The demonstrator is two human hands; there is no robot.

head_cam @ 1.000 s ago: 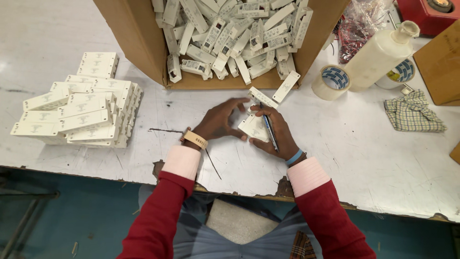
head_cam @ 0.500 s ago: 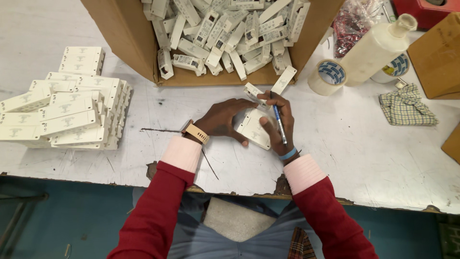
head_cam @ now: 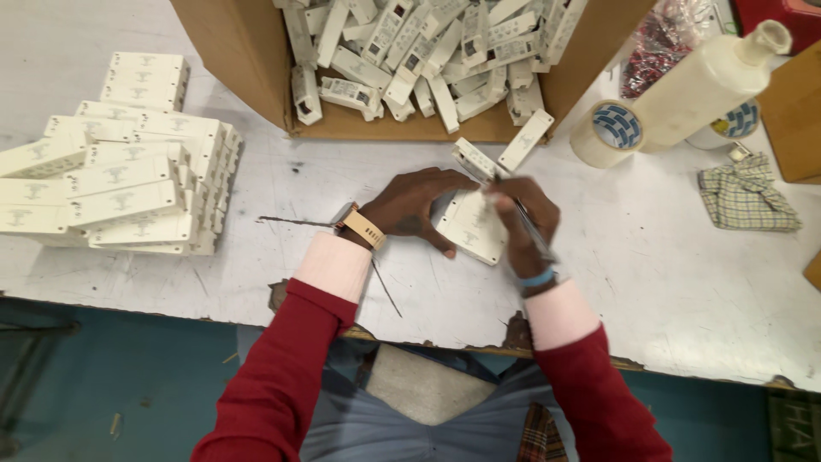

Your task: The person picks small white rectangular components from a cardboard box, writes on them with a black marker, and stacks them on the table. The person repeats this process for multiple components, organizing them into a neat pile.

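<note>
- At the centre of the frame, the left hand [head_cam: 416,205] steadies a flat white plastic casing [head_cam: 470,227] on the white table [head_cam: 667,274].
- The right hand [head_cam: 528,224] grips a thin tool [head_cam: 532,233] over the casing.
- Top centre: cardboard box [head_cam: 231,60] of similar parts; left: stacked casings [head_cam: 120,180].

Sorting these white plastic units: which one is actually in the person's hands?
The flat white unit at the table's front, gripped between left hand and right hand; the rest lie stacked or boxed.
</note>
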